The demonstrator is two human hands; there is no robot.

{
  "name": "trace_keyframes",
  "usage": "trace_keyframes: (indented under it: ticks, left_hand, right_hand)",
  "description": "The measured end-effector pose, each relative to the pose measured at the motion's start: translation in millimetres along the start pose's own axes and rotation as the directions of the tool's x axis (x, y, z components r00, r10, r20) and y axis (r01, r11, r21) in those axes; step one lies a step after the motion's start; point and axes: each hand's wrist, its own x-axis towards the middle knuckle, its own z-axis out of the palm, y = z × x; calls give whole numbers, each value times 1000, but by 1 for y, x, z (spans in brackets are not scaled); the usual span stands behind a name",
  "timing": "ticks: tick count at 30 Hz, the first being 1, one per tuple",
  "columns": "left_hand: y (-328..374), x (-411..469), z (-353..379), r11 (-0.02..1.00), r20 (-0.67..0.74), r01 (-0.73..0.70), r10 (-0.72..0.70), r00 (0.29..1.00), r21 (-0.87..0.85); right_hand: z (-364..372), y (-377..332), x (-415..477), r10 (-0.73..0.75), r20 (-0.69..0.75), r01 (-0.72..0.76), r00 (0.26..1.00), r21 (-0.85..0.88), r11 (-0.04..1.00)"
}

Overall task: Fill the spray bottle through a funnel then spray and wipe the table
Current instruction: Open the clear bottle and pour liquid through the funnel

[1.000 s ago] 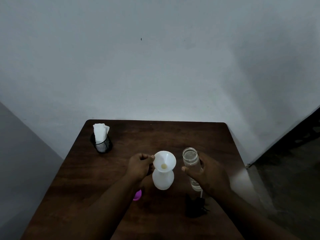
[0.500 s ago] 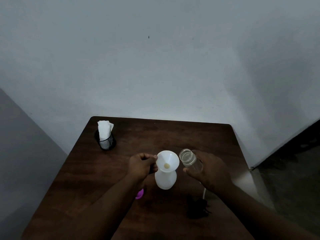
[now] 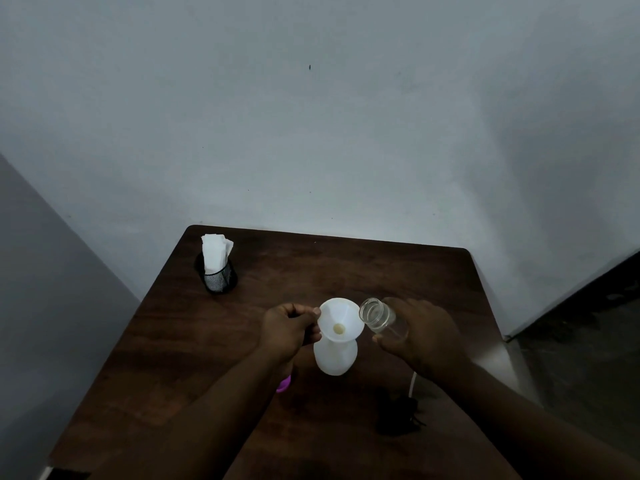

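1. Head view is showing the filling step: the white spray bottle is standing mid-table, the funnel sitting in its neck.
2. The left hand, at the funnel's nine o'clock, is pinching its rim.
3. The right hand, at three o'clock, is gripping a clear jar, its mouth tilted toward the funnel.
4. Next, I judge, the jar is needing to come over the cone for a slow pour.

The bench is dark, grained wood with a dull sheen, the funnel and spray bottle are smooth, milky white plastic, the jar is clear and glossy, the cup is black metal mesh holding white paper napkins, and the wall is matt.
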Motion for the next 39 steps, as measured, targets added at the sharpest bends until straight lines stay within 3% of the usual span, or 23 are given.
trace_keyframes:
  ticks: [20, 39]
  left_hand:
    - [0, 1, 3, 1000, -3, 0, 0, 1000, -10]
    - [-3, 5, 5, 1000, -17, 8, -8, 1000, -10]
  right_hand:
    - [0, 3, 8, -10, 65, 21, 998, -162, 987]
    - [-5, 1, 12, -12, 107, 33, 994, -203, 979]
